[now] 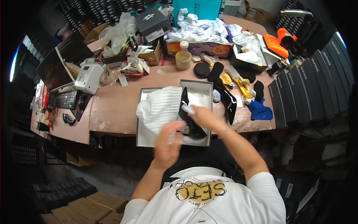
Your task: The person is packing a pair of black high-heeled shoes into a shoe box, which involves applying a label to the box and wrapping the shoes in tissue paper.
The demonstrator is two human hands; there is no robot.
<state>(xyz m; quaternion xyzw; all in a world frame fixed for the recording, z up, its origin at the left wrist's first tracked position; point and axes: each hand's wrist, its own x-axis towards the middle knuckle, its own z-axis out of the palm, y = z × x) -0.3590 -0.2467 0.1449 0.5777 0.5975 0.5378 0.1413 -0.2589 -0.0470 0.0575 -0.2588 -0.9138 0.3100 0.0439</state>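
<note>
An open grey shoe box [147, 140] lies at the near edge of the pink table, lined with white tissue paper [160, 106]. A glossy black shoe [188, 119] stands tilted inside the box. My right hand [201, 114] grips the shoe's upper part together with a small wad of white paper. Blurred by motion, my left hand [167, 143] hovers over the box's near side with fingers spread, touching the tissue and holding nothing. A second black shoe [225, 98] lies on the table just right of the box.
A white label printer [88, 76], keyboard [67, 99] and laptop [56, 69] sit at the left. A jar [183, 56], black insoles [209, 70], a blue cloth [260, 111], boxes stuffed with paper [201, 31] and an orange tool [278, 41] crowd the back and right. Dark boxes [309, 89] are stacked at the right.
</note>
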